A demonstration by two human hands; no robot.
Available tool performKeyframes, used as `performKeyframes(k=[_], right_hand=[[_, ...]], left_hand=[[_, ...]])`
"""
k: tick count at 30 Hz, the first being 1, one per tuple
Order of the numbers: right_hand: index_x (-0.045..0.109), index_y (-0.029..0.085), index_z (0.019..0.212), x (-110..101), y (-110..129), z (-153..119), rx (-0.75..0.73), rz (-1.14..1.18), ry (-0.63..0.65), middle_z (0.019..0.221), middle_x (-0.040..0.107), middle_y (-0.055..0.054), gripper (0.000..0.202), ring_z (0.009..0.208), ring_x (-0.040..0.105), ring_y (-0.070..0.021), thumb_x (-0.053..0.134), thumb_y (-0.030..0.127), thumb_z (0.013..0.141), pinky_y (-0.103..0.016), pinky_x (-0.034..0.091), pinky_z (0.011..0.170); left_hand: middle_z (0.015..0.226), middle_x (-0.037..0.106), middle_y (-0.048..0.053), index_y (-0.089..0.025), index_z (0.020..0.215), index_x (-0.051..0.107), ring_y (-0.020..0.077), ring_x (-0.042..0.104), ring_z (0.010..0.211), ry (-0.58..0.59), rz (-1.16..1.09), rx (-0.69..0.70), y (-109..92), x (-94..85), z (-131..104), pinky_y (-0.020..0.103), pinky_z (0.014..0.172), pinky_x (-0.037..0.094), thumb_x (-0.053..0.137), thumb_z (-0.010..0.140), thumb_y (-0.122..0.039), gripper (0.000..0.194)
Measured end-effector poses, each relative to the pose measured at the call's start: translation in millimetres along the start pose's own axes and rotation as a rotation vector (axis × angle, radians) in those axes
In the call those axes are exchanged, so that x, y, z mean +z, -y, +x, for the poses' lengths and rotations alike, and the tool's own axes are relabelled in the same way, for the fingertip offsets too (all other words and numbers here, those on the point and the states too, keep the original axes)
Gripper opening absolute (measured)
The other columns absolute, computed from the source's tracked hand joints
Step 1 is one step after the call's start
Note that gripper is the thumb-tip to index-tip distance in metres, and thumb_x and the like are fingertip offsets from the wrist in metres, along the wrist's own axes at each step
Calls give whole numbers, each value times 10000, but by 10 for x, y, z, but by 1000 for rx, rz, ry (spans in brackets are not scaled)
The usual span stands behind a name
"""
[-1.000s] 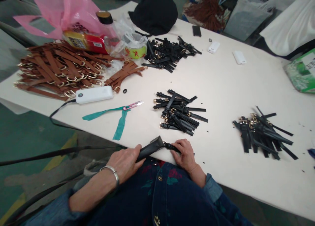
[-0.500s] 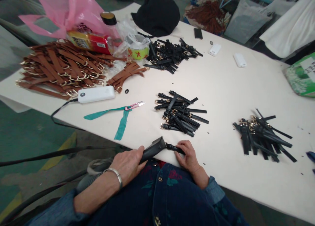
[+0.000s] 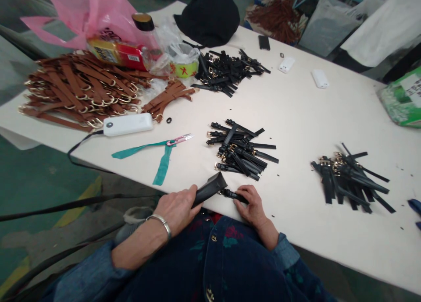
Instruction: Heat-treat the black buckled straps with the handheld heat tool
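Head view: tool (image 3: pixel 210 190) shifted farther in over the surface (image 3: pixel 296 131) since the last frame; its broad end, before beside the strap's buckle end, now overlaps it in view. Whether they touch, cannot tell. Left hand (image 3: pixel 179 210) closed round the tool, just off the near edge. Right hand (image 3: pixel 252 205) pinches the strap (image 3: pixel 233 195), thumb and fingers closed on it, at the near edge. Just beyond: black pile (image 3: pixel 243 151), loosely crossed. Second pile (image 3: pixel 355 179) to its right, third (image 3: pixel 230 72) toward the far edge. Snips (image 3: pixel 179 140) with teal ribbon (image 3: pixel 162 168) near the near edge, left of the first pile. Brown straps (image 3: pixel 82 85) heaped by the left edge.
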State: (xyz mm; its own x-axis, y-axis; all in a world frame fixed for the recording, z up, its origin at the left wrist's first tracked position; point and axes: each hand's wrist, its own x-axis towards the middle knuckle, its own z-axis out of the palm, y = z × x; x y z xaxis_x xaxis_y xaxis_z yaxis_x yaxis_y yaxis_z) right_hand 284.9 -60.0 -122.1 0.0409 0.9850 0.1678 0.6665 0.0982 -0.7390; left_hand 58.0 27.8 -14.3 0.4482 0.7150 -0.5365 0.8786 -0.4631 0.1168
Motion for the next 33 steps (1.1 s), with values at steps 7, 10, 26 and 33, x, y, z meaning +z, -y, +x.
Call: performKeyframes(k=[7,10,26,33], right_hand=[[582,217,955,-14,4,4,-12,51,-5,983,550,-76,251,927,502,-205,559,211,705,-386,432,804],[579,216,959,-24,-9,-3,-19,55,-10,1004,549,-81,263,942,502,-211,566,209,696,-397,430,810],[554,194,846,-37,75,23,0,-28,21,885,565,-64,117,853,496,-196,521,196,733,-354,419,756],[578,211,807,-62,-1,62,-153,-154,31,845,582,-53,150,815,495,-180,454,131,781,-343,400,721]], left_hand=[[826,619,78,-204,975,461,235,598,763,47,8,152,-317,-91,1,339,655,427,376,776,-420,306],[818,625,92,-192,957,471,258,598,769,69,39,163,-316,-117,33,364,656,432,400,760,-413,305],[732,637,71,-214,908,471,248,609,689,83,104,39,98,-197,-98,338,584,429,287,780,-505,368],[724,632,63,-220,910,485,233,599,687,51,56,-58,156,-281,-146,314,581,414,283,762,-543,409]])
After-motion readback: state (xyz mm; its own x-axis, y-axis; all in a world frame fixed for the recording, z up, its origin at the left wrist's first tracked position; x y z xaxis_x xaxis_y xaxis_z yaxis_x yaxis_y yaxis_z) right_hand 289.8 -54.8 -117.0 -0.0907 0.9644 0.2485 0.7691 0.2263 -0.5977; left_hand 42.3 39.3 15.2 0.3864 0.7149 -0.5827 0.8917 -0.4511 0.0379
